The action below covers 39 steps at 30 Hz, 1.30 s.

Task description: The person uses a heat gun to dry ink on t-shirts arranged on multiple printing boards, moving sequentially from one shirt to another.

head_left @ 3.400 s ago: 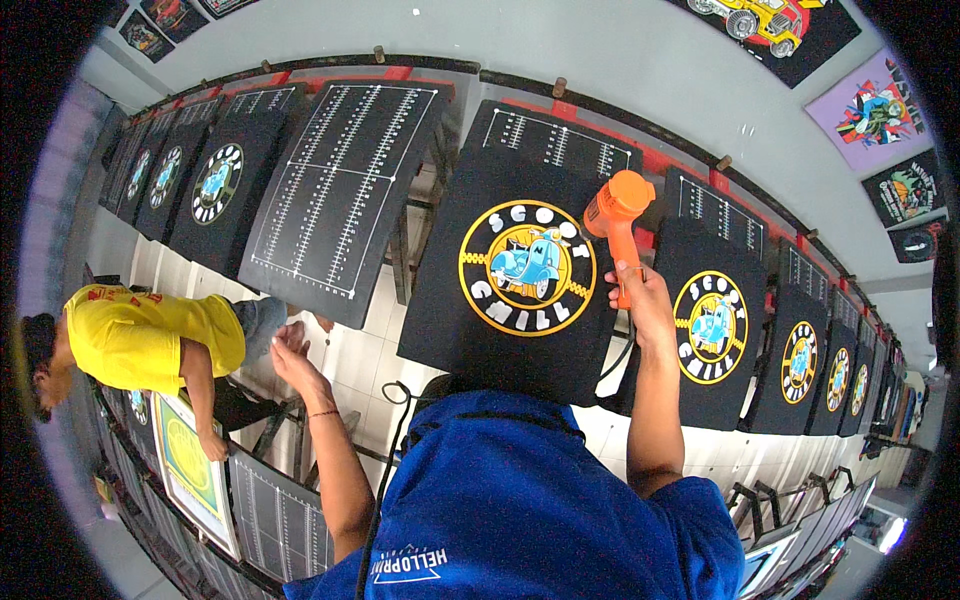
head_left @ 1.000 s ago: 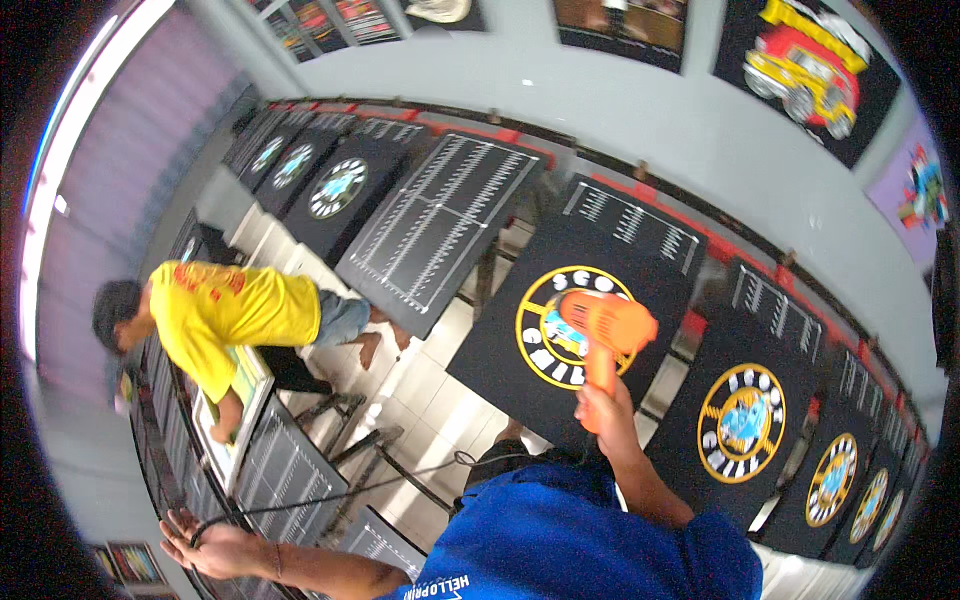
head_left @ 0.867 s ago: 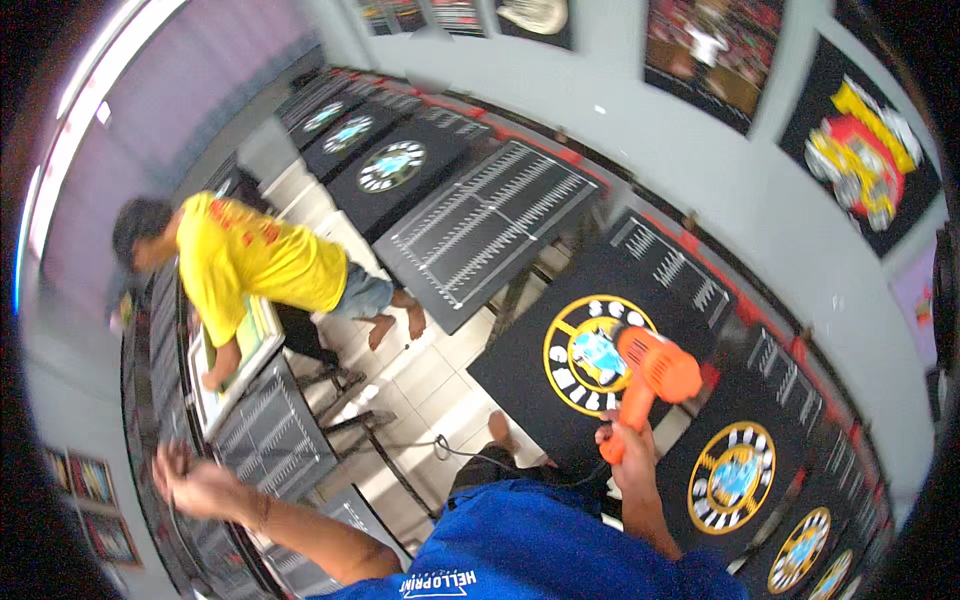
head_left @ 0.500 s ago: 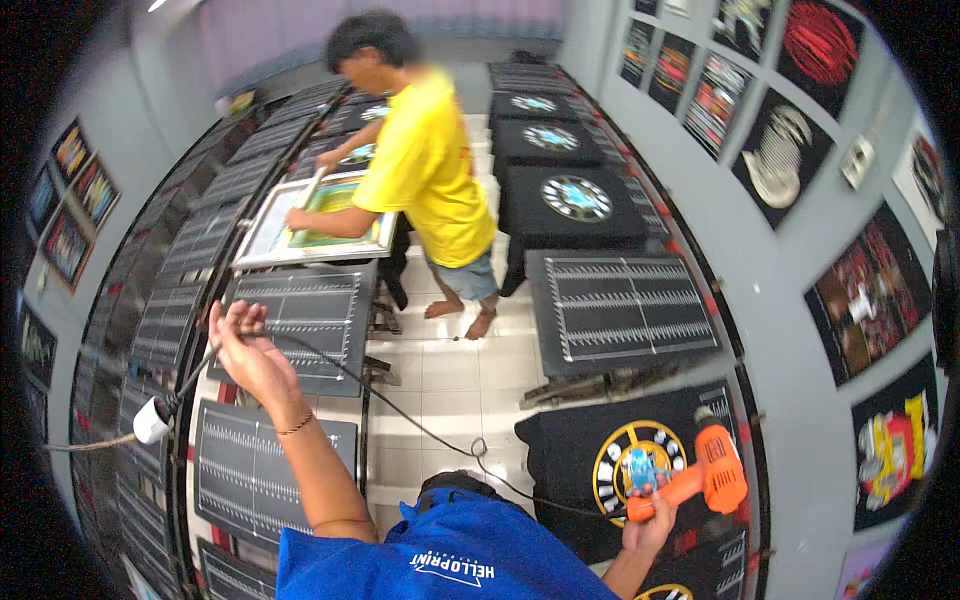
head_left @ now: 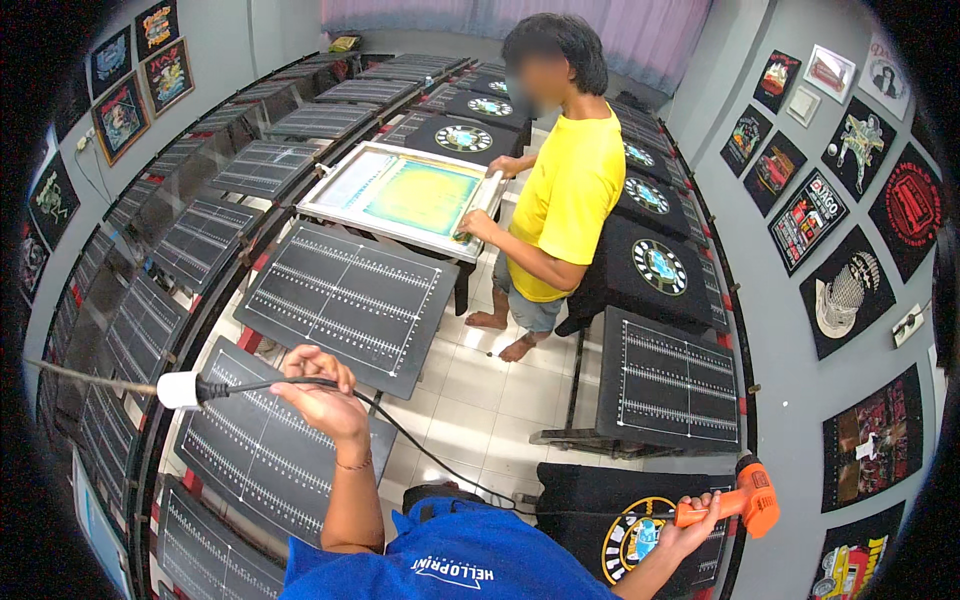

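My left hand (head_left: 322,395) is raised with its fingers curled round a black power cord (head_left: 410,434). Just left of that hand, the cord meets a white socket connector (head_left: 180,390), from which a paler cable runs off left. My right hand (head_left: 697,520) is wrapped round the handle of an orange heat gun (head_left: 752,497), whose dark nozzle points up. The cord passes in front of me from the left hand to the gun's handle. Below the gun lies a black T-shirt (head_left: 570,495) with a round yellow, white and blue print, partly covered by my right arm.
A person in a yellow T-shirt (head_left: 580,190) stands ahead in the aisle, both hands at the right end of a framed printing screen (head_left: 330,200). Rows of dark printing boards (head_left: 345,300) with white markings flank the tiled floor (head_left: 480,380). Framed prints (head_left: 810,220) hang on the walls.
My left fingers have closed more round the cord. The heat gun has swung outward to the right. The other person has straightened up, hands now at the screen's right end. My view has shifted.
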### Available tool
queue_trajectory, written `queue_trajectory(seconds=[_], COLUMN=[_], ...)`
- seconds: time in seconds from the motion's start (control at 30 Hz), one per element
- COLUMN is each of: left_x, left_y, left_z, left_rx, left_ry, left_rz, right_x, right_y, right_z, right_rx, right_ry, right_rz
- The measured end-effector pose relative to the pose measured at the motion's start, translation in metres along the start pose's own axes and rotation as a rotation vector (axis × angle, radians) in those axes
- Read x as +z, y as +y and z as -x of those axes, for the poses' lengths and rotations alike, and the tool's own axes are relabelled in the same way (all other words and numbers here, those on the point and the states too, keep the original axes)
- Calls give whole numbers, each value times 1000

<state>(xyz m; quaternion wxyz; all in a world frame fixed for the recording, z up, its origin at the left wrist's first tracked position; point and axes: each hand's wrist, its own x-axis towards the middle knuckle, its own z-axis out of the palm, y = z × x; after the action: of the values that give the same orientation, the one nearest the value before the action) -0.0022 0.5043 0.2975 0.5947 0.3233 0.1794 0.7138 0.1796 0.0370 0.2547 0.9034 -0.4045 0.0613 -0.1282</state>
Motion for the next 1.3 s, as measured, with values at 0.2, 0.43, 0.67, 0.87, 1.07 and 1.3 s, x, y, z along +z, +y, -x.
queue_trajectory(seconds=[0.2,0.43,0.67,0.87,1.07,1.3], left_x=[-11,-26,-25,-9,3,12], left_y=[-2,-15,-26,-25,-32,-32], left_z=[-22,-30,-27,-21,-10,5], left_rx=[-133,-118,-117,-154,-172,-155], left_ry=[-152,-529,-650,-631,-667,-720], left_rz=[-18,-66,-107,-30,-42,-85], right_x=[32,48,63,51,57,55], right_y=[33,61,65,82,80,78], right_z=[7,16,22,10,22,37], right_rx=[16,39,93,87,164,193], right_ry=[-67,-85,52,-4,-11,45], right_rz=[-83,-63,0,21,-25,-9])
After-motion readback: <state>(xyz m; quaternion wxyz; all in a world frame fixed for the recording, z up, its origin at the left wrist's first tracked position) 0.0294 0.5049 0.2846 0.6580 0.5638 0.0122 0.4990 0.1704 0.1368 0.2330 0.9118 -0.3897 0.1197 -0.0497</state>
